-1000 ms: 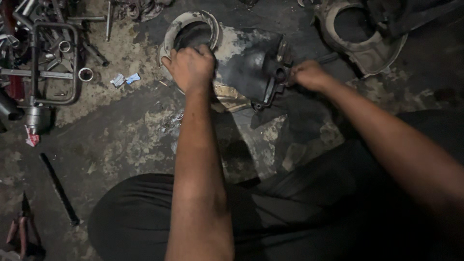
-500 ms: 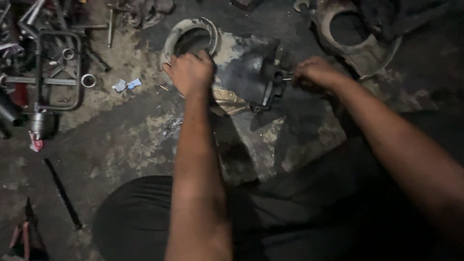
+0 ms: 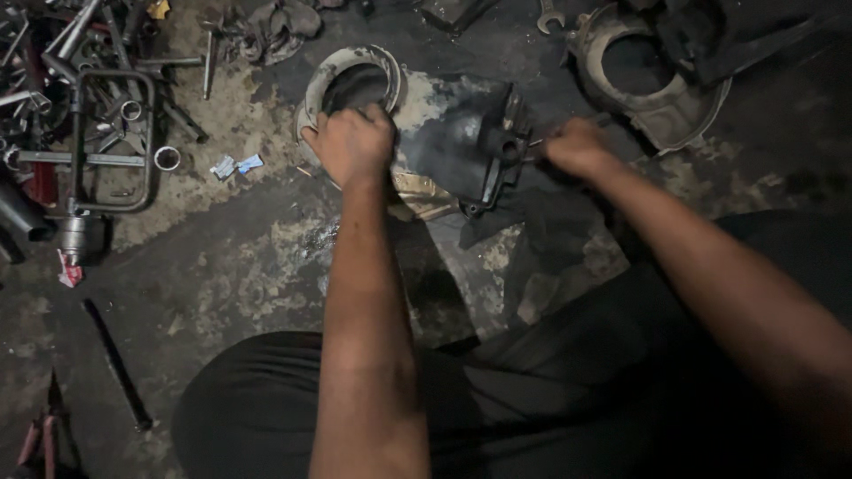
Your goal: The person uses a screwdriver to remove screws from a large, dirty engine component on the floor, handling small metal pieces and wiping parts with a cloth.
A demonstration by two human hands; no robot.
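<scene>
Hands on dark metal housing [image 3: 466, 146], floor.
My left hand [image 3: 352, 145] presses its ring end, fingers curled; right hand [image 3: 577, 146] fingers closed, contents unclear.

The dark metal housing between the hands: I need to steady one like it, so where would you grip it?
Probably from the left, over the round open rim where the left hand presses down. The dark metal housing lies flat there, while its right end is crowded by the right hand.

A grimy repair workshop: oil-stained concrete floor [image 3: 222, 266], scattered metal tools [image 3: 98, 106], greasy machine housings [image 3: 657, 80].
</scene>
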